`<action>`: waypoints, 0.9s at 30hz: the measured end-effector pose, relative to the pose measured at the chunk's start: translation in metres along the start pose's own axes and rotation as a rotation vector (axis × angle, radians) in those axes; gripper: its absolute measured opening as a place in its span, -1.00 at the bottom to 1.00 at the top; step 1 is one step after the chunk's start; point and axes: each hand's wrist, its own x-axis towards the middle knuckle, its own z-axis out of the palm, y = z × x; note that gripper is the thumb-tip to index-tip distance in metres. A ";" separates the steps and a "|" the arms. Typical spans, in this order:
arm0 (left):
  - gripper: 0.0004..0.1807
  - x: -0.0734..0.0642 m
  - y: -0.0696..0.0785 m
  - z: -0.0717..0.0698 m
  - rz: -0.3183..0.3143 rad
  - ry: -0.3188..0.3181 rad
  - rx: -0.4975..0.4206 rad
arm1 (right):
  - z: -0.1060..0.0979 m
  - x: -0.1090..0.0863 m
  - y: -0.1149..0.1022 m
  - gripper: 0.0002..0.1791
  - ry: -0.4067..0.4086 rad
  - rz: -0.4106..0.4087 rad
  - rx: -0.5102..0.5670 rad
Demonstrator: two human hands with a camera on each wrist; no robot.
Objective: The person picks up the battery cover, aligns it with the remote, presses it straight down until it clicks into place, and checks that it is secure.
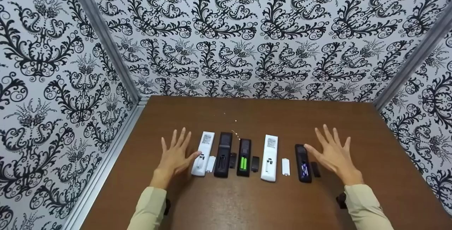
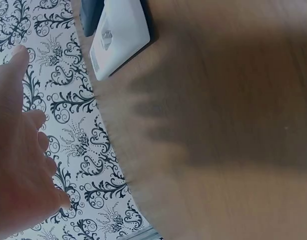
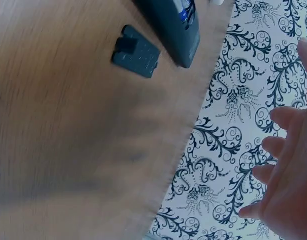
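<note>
- Surface (image 1: 226, 201) of brown wood bears five remotes in a row, backs up and covers off; the green-celled remote (image 1: 245, 148), third in line, serves as landmark. Good handling, I judge, means keeping each cover beside its own remote and both palms clear of the row.
- Left grip (image 1: 174, 156): well left of the green-celled remote, fingers spread wide, holding nothing; its thumb overlaps a remote in the head view, but contact cannot be told.
- Right grip (image 1: 334, 156): well right of the green-celled remote, spread just as wide and holding nothing; its thumb shows near a remote's upper end, touch uncertain.
- Right white remote (image 1: 269, 154): near the green-celled remote, on its right.
- Left white remote (image 1: 206, 148): farthest left of it, under the thumb's outline.
- Left black remote (image 1: 223, 155): just beside it, on the left.
- Right black remote (image 1: 302, 156): farthest right of it, with blue batteries (image 1: 305, 169) seated.
- Nearest black cover (image 1: 255, 164): just right of it, lying apart.
- Green batteries (image 1: 242, 163): inside it, side by side.
</note>
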 end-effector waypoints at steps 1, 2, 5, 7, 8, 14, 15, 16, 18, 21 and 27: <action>-0.06 -0.001 0.000 0.000 0.000 -0.006 0.002 | 0.000 0.001 -0.002 -0.02 -0.001 -0.001 0.004; -0.06 -0.001 0.000 0.000 -0.002 -0.015 0.003 | 0.000 0.001 -0.003 -0.02 -0.003 -0.002 0.005; -0.06 -0.003 0.000 0.001 -0.011 -0.047 0.008 | 0.002 0.002 -0.008 -0.01 -0.012 -0.005 0.010; -0.06 -0.003 0.001 0.001 -0.010 -0.044 0.000 | 0.003 0.002 -0.011 0.00 -0.014 -0.008 0.009; -0.06 -0.003 0.001 0.001 -0.008 -0.037 -0.002 | 0.003 0.001 -0.012 0.00 -0.013 -0.011 0.009; -0.07 -0.001 0.003 0.003 0.003 -0.033 -0.027 | 0.007 -0.001 -0.026 0.00 -0.008 -0.033 0.024; -0.07 0.000 0.003 0.003 0.001 -0.039 -0.029 | 0.007 -0.001 -0.029 0.00 -0.008 -0.037 0.030; -0.07 0.000 0.003 0.004 -0.001 -0.043 -0.034 | 0.008 -0.001 -0.032 0.00 -0.008 -0.041 0.035; -0.08 0.000 0.003 0.005 -0.002 -0.042 -0.051 | 0.009 -0.002 -0.038 -0.01 -0.004 -0.051 0.043; -0.09 0.000 0.003 0.006 -0.007 -0.042 -0.080 | 0.010 -0.003 -0.047 -0.02 0.006 -0.063 0.049; -0.11 0.000 0.004 0.006 0.006 -0.032 -0.099 | 0.016 -0.004 -0.064 -0.03 0.017 -0.091 0.049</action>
